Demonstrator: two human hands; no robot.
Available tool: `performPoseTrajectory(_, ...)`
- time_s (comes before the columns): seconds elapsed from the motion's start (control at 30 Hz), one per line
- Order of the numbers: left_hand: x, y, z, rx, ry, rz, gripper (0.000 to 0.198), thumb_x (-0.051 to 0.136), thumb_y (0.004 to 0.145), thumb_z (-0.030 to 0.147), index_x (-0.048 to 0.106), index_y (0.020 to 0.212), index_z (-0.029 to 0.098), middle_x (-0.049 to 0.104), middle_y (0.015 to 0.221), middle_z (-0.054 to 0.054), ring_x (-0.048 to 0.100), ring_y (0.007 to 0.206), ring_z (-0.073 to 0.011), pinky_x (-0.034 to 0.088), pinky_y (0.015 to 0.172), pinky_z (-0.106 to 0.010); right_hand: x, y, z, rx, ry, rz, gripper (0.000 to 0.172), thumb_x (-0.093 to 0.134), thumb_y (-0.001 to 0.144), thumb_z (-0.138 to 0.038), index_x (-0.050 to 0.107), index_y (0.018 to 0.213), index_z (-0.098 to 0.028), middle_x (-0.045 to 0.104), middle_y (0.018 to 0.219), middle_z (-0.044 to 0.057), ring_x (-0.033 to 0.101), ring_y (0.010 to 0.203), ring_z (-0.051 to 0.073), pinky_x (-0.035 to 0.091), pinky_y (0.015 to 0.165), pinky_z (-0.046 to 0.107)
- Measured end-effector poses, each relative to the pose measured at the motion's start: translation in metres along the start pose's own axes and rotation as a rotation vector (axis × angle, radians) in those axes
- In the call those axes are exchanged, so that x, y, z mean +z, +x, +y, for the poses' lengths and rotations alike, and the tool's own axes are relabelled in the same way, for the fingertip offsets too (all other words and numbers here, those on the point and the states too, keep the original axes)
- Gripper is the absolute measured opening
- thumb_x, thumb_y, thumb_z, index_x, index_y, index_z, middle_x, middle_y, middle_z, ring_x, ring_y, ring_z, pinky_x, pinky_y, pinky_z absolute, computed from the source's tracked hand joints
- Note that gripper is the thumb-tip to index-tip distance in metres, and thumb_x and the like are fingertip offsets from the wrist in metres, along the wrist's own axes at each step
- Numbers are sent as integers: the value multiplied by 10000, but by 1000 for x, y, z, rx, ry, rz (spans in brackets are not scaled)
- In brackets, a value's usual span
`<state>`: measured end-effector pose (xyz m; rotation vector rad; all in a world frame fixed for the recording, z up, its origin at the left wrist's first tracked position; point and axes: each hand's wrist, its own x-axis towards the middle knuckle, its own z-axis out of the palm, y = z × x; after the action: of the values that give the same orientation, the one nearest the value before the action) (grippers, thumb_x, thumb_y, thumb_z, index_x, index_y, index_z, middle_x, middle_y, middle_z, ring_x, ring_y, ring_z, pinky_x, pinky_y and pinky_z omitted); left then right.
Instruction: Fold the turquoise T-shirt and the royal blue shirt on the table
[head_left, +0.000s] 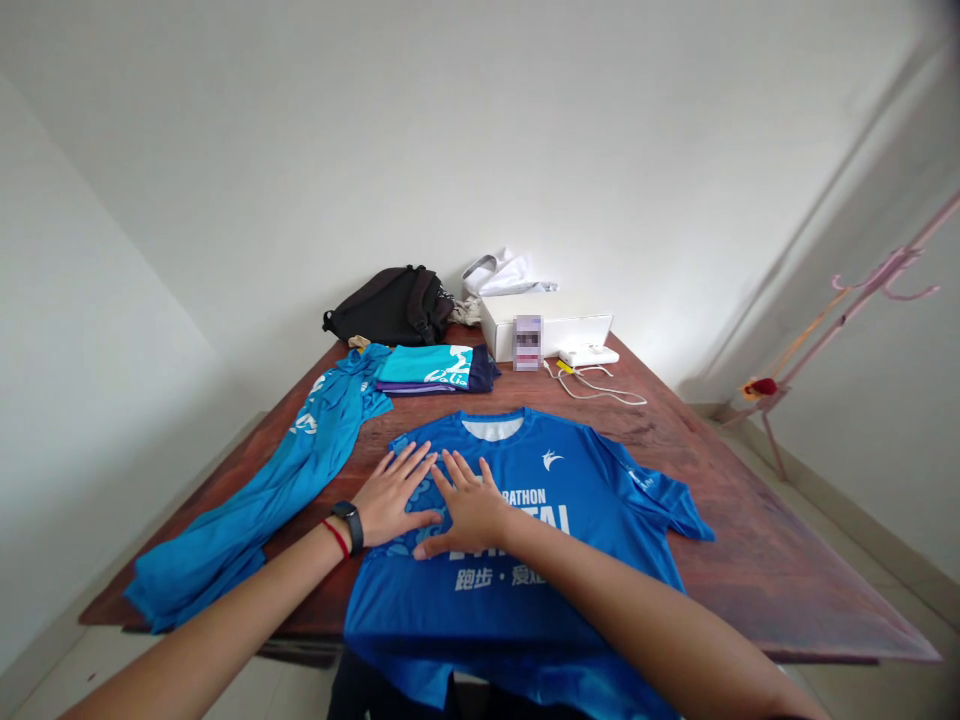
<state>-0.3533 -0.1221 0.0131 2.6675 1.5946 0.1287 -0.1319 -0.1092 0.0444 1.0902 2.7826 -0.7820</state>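
A blue printed T-shirt (615, 540) lies spread front side up on the wooden table, its collar toward the wall and its hem hanging over the near edge. My left hand (394, 495) rests flat with fingers spread on the shirt's left chest and shoulder area; a dark watch and a red string are on that wrist. Beside it my right hand (472, 510) lies flat on the chest print, fingers apart, covering part of the lettering. The shirt's right sleeve is stretched out over the table. Neither hand grips anything.
A crumpled blue garment (247, 515) runs along the left of the table (750, 570). Folded clothes (424, 367), a black bag (386, 305), a white box (577, 330) and a white power strip (589, 355) with its cable are behind. A pink stand (847, 305) is at right.
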Motion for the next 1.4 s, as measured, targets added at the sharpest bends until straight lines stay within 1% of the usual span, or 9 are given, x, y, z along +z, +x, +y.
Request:
performPoseTrajectory(0.13, 0, 0, 0, 4, -2, -3, 948, 463, 855, 801, 256, 1587, 237, 203, 1654, -106, 191, 1508, -381, 211, 1187, -597, -4, 0, 5, -23, 18, 4, 1266, 512, 723, -881, -52, 1603, -168, -189, 1637, 135, -139, 1521, 341, -52, 1182, 626)
performPoseTrajectory(0.27, -1, 0, 0, 0, 4, -11, 921, 434, 875, 792, 217, 1596, 261, 170, 1660, -85, 150, 1514, -395, 195, 1188, -594, -19, -19, 32, -6, 62, 185, 1089, 476, 824, -816, 24, 1616, -221, -164, 1651, 117, -66, 1531, 350, 56, 1198, 605)
performPoseTrajectory(0.4, -5, 1, -2, -14, 18, -43, 931, 415, 869, 807, 230, 1593, 251, 150, 1657, -96, 143, 1514, -398, 156, 1197, -580, -37, -67, 86, 122, 67, 458, 883, 485, 887, -733, 259, 1589, -247, 115, 1674, 101, 64, 1536, 341, 160, 1199, 593)
performPoseTrajectory(0.5, -14, 9, 5, -56, -11, -56, 857, 360, 911, 779, 286, 1579, 248, 178, 1648, -99, 146, 1516, -387, 149, 1197, -579, -44, -114, 140, 196, 91, 668, 706, 514, 924, -624, 442, 1508, -234, 406, 1572, 113, 361, 1455, 317, 340, 1162, 491)
performPoseTrajectory(0.63, -30, 33, 42, -115, -120, -115, 796, 265, 970, 723, 276, 1584, 216, 145, 1652, -109, 109, 1522, -381, 168, 1190, -584, -44, -167, 212, 401, 110, 813, 504, 615, 878, -527, 677, 1264, -208, 690, 1263, 134, 658, 1150, 335, 524, 966, 463)
performPoseTrajectory(0.77, -30, 70, 108, 63, -217, -185, 836, 291, 949, 748, 253, 1590, 212, 143, 1655, -118, 86, 1524, -380, 149, 1197, -589, -44, -195, 253, 535, 189, 746, 471, 707, 793, -519, 743, 1115, -177, 775, 969, 131, 743, 831, 310, 581, 712, 397)
performPoseTrajectory(1.03, 2, 156, 211, 323, -260, -140, 851, 415, 914, 744, 341, 1552, 185, 241, 1632, -174, 172, 1499, -431, 204, 1164, -633, -44, -209, 254, 218, 263, 529, 611, 812, 712, -419, 671, 1270, -214, 756, 1055, 93, 713, 915, 290, 578, 793, 405)
performPoseTrajectory(1.2, 14, 188, 232, 321, -249, -87, 714, 378, 941, 716, 472, 1462, 237, 401, 1570, -139, 329, 1445, -409, 298, 1123, -621, -38, -217, 256, 229, 141, 575, 564, 711, 782, -320, 626, 1332, -226, 716, 1103, 95, 685, 940, 266, 556, 854, 421)
performPoseTrajectory(1.4, 31, 196, 239, 279, -327, 70, 582, 477, 965, 596, 475, 1445, 267, 493, 1504, -113, 397, 1408, -365, 324, 1103, -645, -39, -223, 255, 168, 116, 538, 559, 596, 802, -197, 611, 1359, -244, 695, 1195, 94, 654, 1041, 266, 530, 920, 421)
